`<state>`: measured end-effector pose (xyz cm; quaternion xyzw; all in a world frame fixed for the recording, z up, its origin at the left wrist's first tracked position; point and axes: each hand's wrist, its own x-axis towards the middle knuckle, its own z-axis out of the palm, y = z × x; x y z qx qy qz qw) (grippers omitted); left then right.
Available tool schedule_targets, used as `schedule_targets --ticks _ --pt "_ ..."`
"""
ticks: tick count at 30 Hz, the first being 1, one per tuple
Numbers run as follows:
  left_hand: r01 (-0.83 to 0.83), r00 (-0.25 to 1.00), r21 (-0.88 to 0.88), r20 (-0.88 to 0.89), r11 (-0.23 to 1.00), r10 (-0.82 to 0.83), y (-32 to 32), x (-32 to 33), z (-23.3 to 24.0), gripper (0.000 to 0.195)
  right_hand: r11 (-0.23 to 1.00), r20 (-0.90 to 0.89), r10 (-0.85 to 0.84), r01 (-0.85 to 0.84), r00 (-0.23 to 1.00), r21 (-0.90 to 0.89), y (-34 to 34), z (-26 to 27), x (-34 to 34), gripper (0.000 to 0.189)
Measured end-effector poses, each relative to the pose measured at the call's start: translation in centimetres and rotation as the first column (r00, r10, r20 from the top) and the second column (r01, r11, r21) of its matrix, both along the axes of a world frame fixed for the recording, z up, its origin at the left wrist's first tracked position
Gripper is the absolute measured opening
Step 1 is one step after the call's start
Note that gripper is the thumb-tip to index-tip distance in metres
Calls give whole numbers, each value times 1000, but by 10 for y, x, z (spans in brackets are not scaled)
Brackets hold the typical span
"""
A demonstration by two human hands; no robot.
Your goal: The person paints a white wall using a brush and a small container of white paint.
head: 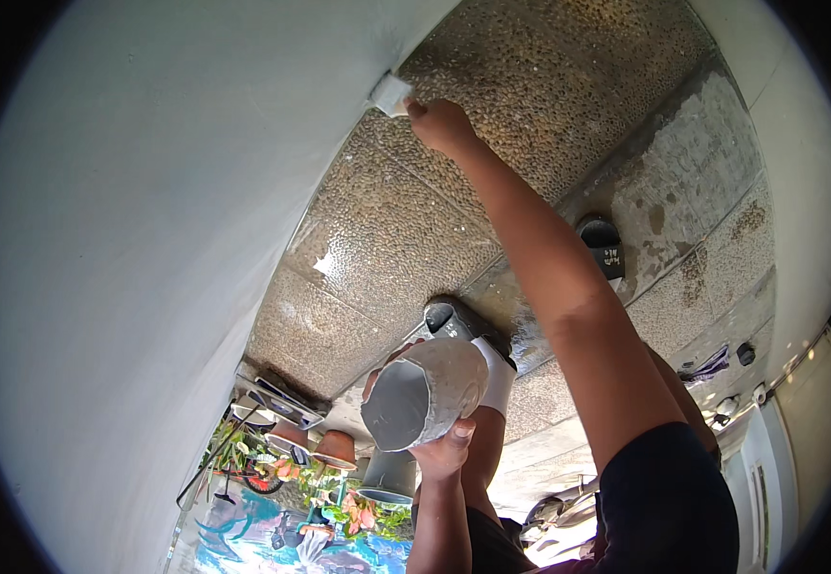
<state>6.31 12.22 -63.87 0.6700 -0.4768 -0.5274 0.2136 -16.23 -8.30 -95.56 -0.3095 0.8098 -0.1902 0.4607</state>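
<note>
My left hand (438,452) grips a grey rounded container (458,377) with a jagged rim, tilted so its grey inside shows. The thumb lies on its near side and fingertips show on the far side. My right hand (440,125) is stretched far forward and holds a small pale, flat tool (391,95), slightly blurred; its exact kind cannot be told. The tool is at the foot of a smooth pale wall (135,179), where the wall meets the pebbled floor (415,237).
Black slip-on footwear (458,319) and another black one (602,240) are on the floor below me. Terracotta pots (335,450), a grey pot (389,477) and plants stand lower left. A purple striped cloth (707,364) lies at right.
</note>
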Motion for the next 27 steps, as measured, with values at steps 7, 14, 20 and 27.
schedule_targets --ticks 7,14,20,27 --pt "84 992 -21 100 996 -82 -7 17 3 113 769 372 -128 329 919 -548 25 107 46 55" --pt "-8 1000 -73 -9 997 8 10 -6 -8 115 938 249 -293 226 923 263 8 20 -26 56" --pt "-19 999 -50 37 999 21 2 11 6 109 648 770 -194 669 608 -365 25 185 -70 55" --pt "-53 995 10 -88 999 54 22 -12 -4 104 988 -39 -1 -5 999 -156 17 20 -72 59"
